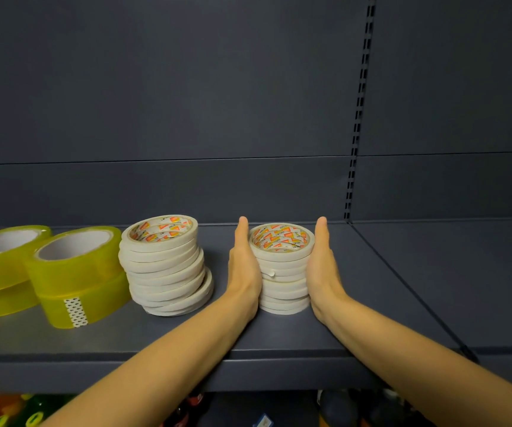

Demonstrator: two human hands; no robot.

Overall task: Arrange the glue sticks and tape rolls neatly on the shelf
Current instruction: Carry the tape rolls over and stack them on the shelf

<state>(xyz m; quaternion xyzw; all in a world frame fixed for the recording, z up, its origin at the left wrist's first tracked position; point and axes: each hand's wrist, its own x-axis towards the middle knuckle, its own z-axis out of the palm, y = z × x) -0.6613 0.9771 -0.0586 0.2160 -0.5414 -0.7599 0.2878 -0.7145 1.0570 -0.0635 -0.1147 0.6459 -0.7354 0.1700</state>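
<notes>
Tape rolls point(283, 282), narrow and white, are standing in one stack on the grey shelf point(387, 303), directly between the two hands. The left hand point(244, 269) is pressing flat against that stack's left side and the right hand point(322, 269) against its right side, fingers straight on both. Left of this stack a second white stack point(167, 266) is leaning unevenly, and farther left wide yellow rolls point(76, 272) are sitting two high.

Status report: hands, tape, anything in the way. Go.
Left hand and right hand flat, pressing opposite sides of the white tape stack, upright on the shelf. Neighbouring stack leans, uneven. Nothing blocking.
</notes>
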